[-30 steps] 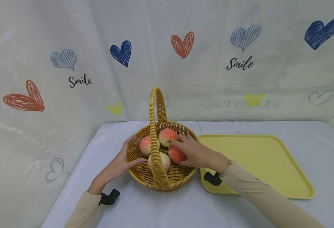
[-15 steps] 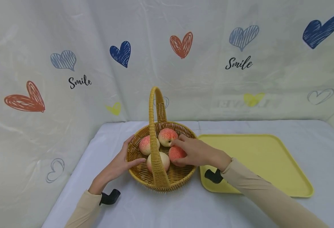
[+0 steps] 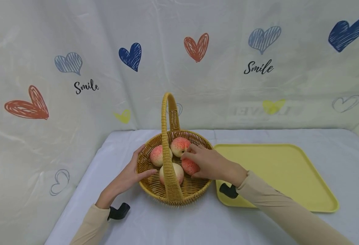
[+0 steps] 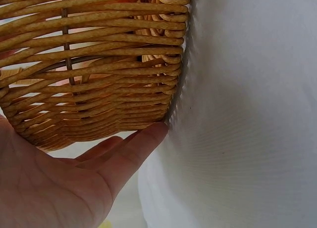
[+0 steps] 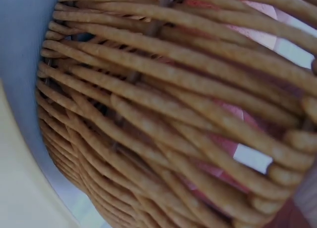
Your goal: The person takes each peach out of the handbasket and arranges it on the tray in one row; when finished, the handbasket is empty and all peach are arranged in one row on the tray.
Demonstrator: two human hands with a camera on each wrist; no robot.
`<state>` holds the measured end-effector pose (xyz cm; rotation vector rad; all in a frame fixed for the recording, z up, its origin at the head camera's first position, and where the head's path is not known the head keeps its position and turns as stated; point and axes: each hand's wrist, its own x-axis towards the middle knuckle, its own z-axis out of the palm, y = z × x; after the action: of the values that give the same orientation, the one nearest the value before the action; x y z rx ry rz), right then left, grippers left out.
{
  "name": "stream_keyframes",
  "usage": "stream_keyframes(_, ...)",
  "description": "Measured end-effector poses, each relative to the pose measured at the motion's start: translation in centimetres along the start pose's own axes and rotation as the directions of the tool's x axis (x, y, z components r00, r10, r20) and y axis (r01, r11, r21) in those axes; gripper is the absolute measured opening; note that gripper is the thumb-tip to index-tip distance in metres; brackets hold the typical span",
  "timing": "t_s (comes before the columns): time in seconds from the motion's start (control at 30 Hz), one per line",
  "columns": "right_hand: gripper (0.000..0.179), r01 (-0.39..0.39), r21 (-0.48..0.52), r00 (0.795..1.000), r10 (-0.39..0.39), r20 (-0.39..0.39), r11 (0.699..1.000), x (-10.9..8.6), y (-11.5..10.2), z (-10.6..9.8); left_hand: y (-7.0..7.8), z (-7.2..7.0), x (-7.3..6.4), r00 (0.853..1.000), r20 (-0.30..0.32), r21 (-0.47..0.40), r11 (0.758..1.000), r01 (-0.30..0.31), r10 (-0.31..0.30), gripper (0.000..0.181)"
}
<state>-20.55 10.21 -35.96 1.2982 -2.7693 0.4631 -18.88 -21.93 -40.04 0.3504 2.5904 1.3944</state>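
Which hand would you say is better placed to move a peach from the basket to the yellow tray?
Probably the right hand: it grips the peach nearest the yellow tray, which lies on that hand's side of the basket. The left hand holds the basket's opposite side.

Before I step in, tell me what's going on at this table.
A person is working at a wicker basket with both hands. The left hand holds its side, thumb over the rim, while the right hand grips a reddish peach inside. Three other peaches lie in the basket. A yellow tray sits to the right, partly under the right forearm. Whether the gripped peach is lifted off the basket's bottom, I can't tell.
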Motion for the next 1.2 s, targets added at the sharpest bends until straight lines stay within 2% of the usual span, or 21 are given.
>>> stream_keyframes(0.13,0.059,-0.018,0.021,1.0,0.018,0.005,1.0,0.0,-0.1,0.0,0.1,0.1,0.0,1.0,0.002,0.004,1.0,0.004,-0.004,0.111)
stream_keyframes(0.33,0.049,0.033,0.086,0.999,-0.032,-0.008,0.996,0.0,0.3,0.1,0.1,0.1,-0.1,1.0,0.002,0.002,1.0,0.002,-0.002,0.111)
stream_keyframes(0.5,0.044,0.008,0.155,1.0,-0.011,0.015,0.988,0.0,0.3,0.0,0.1,0.0,-0.1,1.0,-0.001,-0.004,1.0,-0.005,0.005,0.111)
stream_keyframes(0.77,0.06,-0.078,0.077,0.997,0.076,0.028,0.994,0.2,-0.5,0.0,0.1,0.0,-0.1,1.0,0.006,-0.013,1.0,-0.003,0.003,0.111)
stream_keyframes(0.9,0.06,-0.114,0.062,0.992,0.111,0.059,0.992,0.2,-0.9,0.0,0.2,0.1,-0.1,1.0,0.007,-0.011,1.0,0.002,-0.002,0.111)
stream_keyframes(1.03,0.06,-0.112,0.056,0.991,0.107,0.084,0.992,0.3,-1.2,0.1,0.3,0.1,-0.1,1.0,0.006,-0.011,1.0,0.0,0.0,0.111)
stream_keyframes(1.2,0.054,-0.088,0.047,0.995,0.086,0.047,0.995,0.2,-1.0,0.2,0.4,0.1,-0.1,1.0,0.003,-0.006,1.0,0.004,-0.004,0.111)
